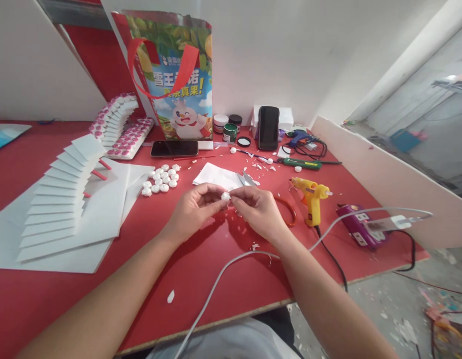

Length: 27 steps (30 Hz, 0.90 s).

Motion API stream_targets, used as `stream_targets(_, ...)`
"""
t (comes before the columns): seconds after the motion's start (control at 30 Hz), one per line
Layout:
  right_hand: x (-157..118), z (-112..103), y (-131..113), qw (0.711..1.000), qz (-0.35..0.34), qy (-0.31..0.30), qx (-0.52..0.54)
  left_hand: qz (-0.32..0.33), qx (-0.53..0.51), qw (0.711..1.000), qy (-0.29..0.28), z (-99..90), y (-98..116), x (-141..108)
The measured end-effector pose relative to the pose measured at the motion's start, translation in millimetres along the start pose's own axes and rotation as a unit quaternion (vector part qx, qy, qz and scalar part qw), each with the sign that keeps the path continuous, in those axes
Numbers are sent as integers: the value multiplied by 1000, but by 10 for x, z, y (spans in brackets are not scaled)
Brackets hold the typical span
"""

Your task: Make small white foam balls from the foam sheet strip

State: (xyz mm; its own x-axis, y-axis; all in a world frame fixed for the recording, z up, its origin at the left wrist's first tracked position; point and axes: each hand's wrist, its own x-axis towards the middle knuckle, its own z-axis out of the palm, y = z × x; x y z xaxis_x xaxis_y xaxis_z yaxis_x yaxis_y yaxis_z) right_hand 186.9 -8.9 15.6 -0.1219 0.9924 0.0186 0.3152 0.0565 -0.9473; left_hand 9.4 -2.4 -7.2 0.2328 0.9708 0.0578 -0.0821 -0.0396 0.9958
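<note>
Between my fingertips, at the middle of the red table, is a small white rosette. My left hand pinches it from the left, thumb and fingers closed around it. From the other side, my right hand grips its edge with thumb and forefinger. Scissors lie under and behind my right hand, their blades showing past the knuckles and their orange handle to the right. Behind my fingers is a folded white paper. A cluster of similar white rosettes sits to the left.
A fanned white stepped piece rests on white boards at left. To the right are a yellow glue gun and a purple box. A white cable crosses the front. Behind stand a printed bag, a phone and paint jars.
</note>
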Motion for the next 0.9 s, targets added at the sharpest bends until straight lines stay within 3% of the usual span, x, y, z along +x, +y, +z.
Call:
stream_targets(0.07, 6, 4, 28, 1000, -8, 11, -17, 85, 117, 989, 14, 8, 17, -10)
stream_targets(0.17, 14, 2, 34, 1000, 12, -5, 22, 189, 257, 948, 19, 7, 31, -22)
stream_targets(0.3, 19, 13, 13, 996, 32, -17, 76, 243, 320, 915, 23, -6, 12, -27)
stream_targets(0.47, 33, 53, 35, 999, 20, -7, 50, 244, 330, 911, 33, -5, -24, -27)
stream_targets(0.7, 33, 42, 13, 989, 62, -19, 134, 148, 152, 976, 43, 33, -75, -2)
stream_targets(0.9, 46, 45, 29, 989, 34, 3, 143, 88, 80, 991, 70, 52, -54, 3)
